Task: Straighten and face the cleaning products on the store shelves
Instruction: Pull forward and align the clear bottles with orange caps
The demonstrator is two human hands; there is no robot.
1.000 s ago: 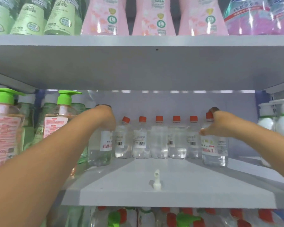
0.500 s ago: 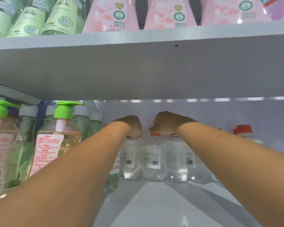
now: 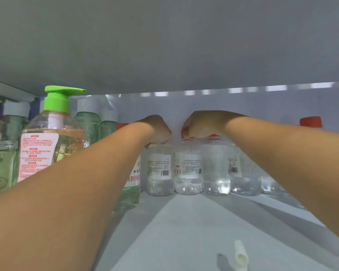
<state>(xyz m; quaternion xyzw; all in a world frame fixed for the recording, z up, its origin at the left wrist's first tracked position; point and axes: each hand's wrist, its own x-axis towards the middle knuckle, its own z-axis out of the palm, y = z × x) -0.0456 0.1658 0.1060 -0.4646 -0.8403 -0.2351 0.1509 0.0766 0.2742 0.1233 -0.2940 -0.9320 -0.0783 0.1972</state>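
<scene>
Head view, deep inside the shelf (image 3: 184,231) bay, and the facing step is on: both arms reach to the back row of small clear bottles. The biggest container sits left, a pump bottle (image 3: 51,145) with a green dispenser, holding pale yellowish liquid nearly to its shoulder, label turned forward. Behind it stand green-tinted bottles (image 3: 88,124) with white caps, contents hard to read. Now the row itself: the left hand (image 3: 157,130) curls down over the cap of one clear bottle (image 3: 160,169), barcode side showing, colourless liquid inside. Just beside it the right hand (image 3: 202,124) pinches the red cap of the next bottle (image 3: 188,167), also showing its back label. Three more clear bottles run off to the right under the forearm. Judging by those barcodes, the next move calls for a twist of each bottle to bring fronts out, then a pull toward the shelf's edge. Smallest of all, a white plastic peg (image 3: 241,255) lies near the front.
</scene>
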